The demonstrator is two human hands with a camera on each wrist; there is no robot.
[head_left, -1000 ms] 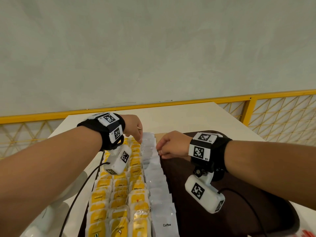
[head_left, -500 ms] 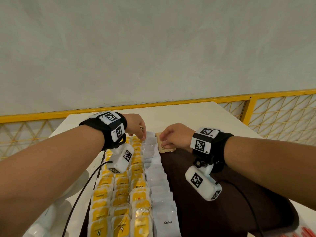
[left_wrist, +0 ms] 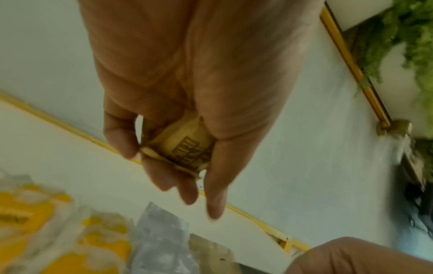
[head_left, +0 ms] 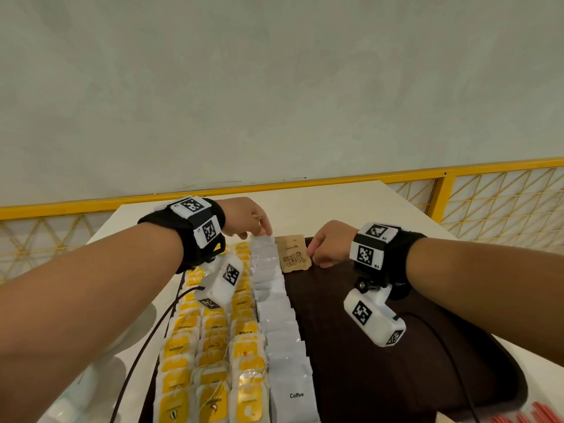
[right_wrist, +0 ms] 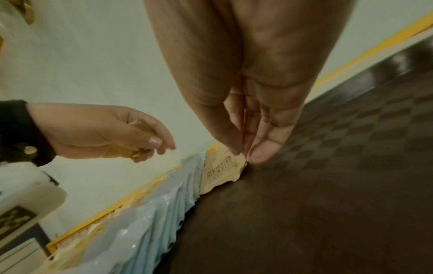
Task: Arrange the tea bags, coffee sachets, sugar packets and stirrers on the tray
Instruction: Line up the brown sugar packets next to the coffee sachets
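Note:
A dark brown tray (head_left: 381, 377) holds rows of yellow tea bags (head_left: 210, 346) on its left and a column of white coffee sachets (head_left: 280, 331). Brown sugar packets (head_left: 294, 254) lie at the far end, right of that column. My right hand (head_left: 317, 254) sits at their right edge, thumb and fingertips (right_wrist: 264, 153) pinched together on the top sugar packet's (right_wrist: 220, 170) corner. My left hand (head_left: 259, 230) hovers over the far end of the coffee column. It grips a small stack of brown sugar packets (left_wrist: 185, 146) between thumb and fingers.
The tray lies on a white table (head_left: 335, 203) with a yellow railing (head_left: 457, 169) and a grey wall behind. Red stirrers (head_left: 525, 418) show at the bottom right corner. A white object (head_left: 91, 377) stands left of the tray. The tray's right half is bare.
My right hand has moved from the coffee column to the far end and then slid right, uncovering sugar packets laid there. My left hand has lifted slightly and shifted right.

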